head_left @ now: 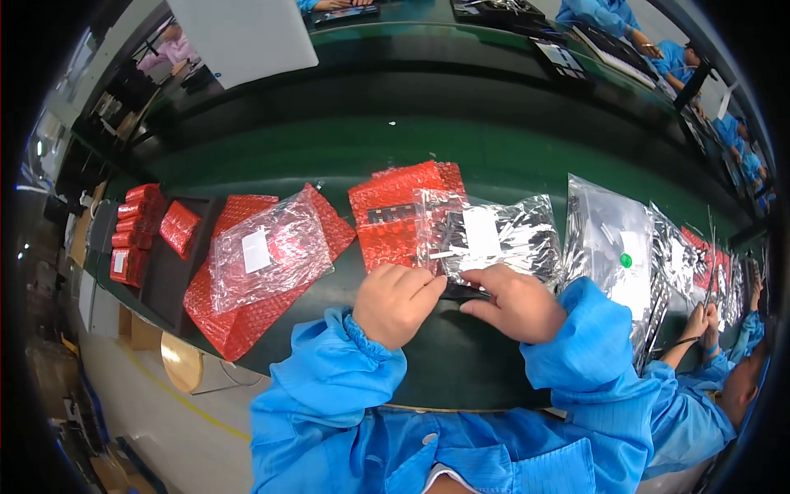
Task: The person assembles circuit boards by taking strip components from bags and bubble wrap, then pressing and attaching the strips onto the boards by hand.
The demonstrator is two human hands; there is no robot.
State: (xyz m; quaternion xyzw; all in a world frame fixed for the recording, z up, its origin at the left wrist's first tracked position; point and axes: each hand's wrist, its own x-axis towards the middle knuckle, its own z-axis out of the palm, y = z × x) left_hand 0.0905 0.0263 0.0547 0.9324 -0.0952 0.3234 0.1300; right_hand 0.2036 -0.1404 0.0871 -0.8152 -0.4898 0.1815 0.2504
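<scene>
Both my hands are close together at the near side of the green table. My left hand (pixel 397 306) is closed, fingers curled down, its fingertips at one end of a thin black piece (pixel 462 291). My right hand (pixel 517 303) has thumb and forefinger around the other end of that piece. Its exact kind is hidden by the fingers. Just beyond lies a clear plastic bag (pixel 527 239) of black and silver strips with a white label. Left of it, red bubble wrap (pixel 387 239) carries a row of small dark parts (pixel 390 214).
At left, a clear bag (pixel 271 251) lies on red bubble wrap (pixel 216 323), beside a dark tray (pixel 169 276) with red-wrapped bundles (pixel 136 218). More clear bags (pixel 613 247) lie at right, near a co-worker's hands (pixel 704 321). A grey panel (pixel 247 41) hangs ahead.
</scene>
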